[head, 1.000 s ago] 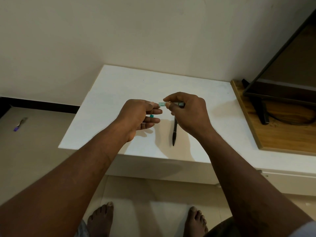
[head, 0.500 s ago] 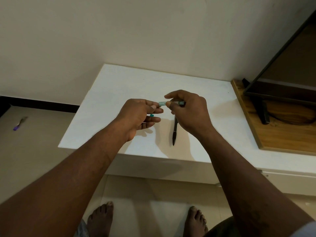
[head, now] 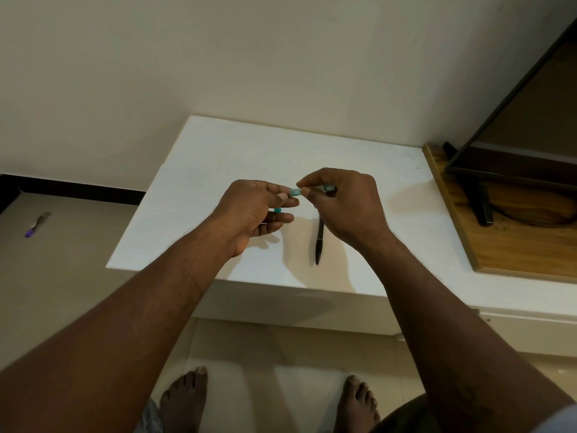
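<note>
Above the white tabletop (head: 218, 157) both hands meet around a small clear teal pen barrel (head: 295, 191). My right hand (head: 340, 204) pinches it between thumb and forefinger, with its far end showing past the knuckles. My left hand (head: 253, 210) touches the barrel's left end with its fingertips and holds a small teal piece (head: 277, 210) among its curled fingers. A black pen (head: 319, 242) lies on the tabletop just below my right hand, tip toward me.
A wooden board (head: 487, 242) at the right carries a dark screen on a black stand (head: 482, 207). A purple-handled tool (head: 36, 225) lies on the floor at the left. My bare feet stand below the table's front edge.
The two hands have stayed together over the tabletop, shifting only slightly as the fingers work at the barrel. The black pen has not moved.
</note>
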Motion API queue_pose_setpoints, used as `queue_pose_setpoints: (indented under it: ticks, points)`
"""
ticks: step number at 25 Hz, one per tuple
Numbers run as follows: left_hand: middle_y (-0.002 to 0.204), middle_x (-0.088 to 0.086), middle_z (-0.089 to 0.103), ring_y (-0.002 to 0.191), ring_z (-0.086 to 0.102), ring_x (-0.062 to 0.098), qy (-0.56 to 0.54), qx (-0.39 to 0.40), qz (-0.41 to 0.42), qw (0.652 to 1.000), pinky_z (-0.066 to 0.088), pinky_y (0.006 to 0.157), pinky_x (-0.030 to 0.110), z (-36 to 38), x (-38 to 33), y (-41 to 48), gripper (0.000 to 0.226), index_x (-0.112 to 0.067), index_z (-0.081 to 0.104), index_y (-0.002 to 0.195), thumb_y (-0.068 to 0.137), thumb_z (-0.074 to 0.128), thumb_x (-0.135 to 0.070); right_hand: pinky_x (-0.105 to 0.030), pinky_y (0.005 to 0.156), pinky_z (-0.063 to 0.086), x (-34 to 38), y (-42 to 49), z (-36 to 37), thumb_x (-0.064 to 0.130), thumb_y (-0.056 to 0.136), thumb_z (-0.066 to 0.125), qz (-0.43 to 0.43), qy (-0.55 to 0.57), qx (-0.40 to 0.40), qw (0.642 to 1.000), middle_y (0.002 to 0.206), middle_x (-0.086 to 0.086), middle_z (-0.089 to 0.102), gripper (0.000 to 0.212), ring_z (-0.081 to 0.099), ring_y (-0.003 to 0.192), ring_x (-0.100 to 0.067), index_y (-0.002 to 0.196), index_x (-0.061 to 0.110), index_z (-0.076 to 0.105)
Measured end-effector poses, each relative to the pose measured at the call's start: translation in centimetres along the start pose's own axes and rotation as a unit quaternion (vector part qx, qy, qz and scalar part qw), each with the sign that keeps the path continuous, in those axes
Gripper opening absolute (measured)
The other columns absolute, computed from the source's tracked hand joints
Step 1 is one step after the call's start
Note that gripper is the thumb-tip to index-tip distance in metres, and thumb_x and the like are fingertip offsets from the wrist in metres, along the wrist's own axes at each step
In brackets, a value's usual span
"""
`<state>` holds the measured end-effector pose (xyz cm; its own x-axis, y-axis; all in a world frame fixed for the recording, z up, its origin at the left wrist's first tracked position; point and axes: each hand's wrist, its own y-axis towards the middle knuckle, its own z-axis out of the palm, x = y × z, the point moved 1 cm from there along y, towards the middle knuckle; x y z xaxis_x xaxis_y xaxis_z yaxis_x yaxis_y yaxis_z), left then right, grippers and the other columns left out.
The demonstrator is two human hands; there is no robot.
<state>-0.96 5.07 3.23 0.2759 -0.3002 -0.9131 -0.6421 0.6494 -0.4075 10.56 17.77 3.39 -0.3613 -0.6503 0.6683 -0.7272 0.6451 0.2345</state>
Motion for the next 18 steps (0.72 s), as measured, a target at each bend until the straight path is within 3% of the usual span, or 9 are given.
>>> queue_pose_setpoints:
  ticks: [5,9,13,18]
  points:
    - [0.099,0.001,0.082,0.085,0.079,0.020,-0.001,-0.004,0.002,1.000,0.061,0.070,0.029,-0.04,0.22,0.13,0.015,-0.012,0.075,0.111,0.101,0.064,-0.015,-0.029,0.084,0.058,-0.06,0.03,-0.12,0.024,0.098,0.073,0.011,0.015,-0.002,1.000,0.091,0.014,0.073,0.013,0.071,0.088,-0.011,0.108,0.025,0.081]
    - [0.093,0.000,0.082,0.084,0.079,0.021,-0.003,-0.018,0.005,1.000,0.060,0.065,0.027,-0.17,0.27,0.23,0.014,-0.013,0.076,0.106,0.100,0.066,-0.021,-0.032,0.083,0.060,-0.15,0.13,-0.36,0.024,0.097,0.074,0.037,0.068,-0.007,0.997,0.089,0.012,0.076,0.010,0.074,0.085,-0.013,0.103,0.026,0.082]
    - [0.090,-0.004,0.082,0.081,0.079,0.019,-0.004,-0.029,0.022,0.999,0.058,0.061,0.024,-0.45,0.22,0.30,0.016,-0.018,0.078,0.103,0.101,0.064,-0.026,-0.023,0.073,0.060,-0.30,0.13,-0.42,0.021,0.095,0.075,0.072,0.128,-0.003,0.989,0.088,0.006,0.079,0.010,0.075,0.070,-0.008,0.098,0.027,0.082]
    - [0.088,-0.009,0.081,0.071,0.076,0.011,0.072,-0.087,0.121,0.986,0.055,0.062,0.023,-0.59,-0.01,0.53,0.016,-0.023,0.076,0.102,0.102,0.062,-0.029,-0.023,0.072,0.056,-0.34,0.17,-0.35,0.017,0.095,0.074,0.142,0.238,0.019,0.961,0.092,0.001,0.081,0.012,0.075,0.072,-0.011,0.100,0.023,0.082]
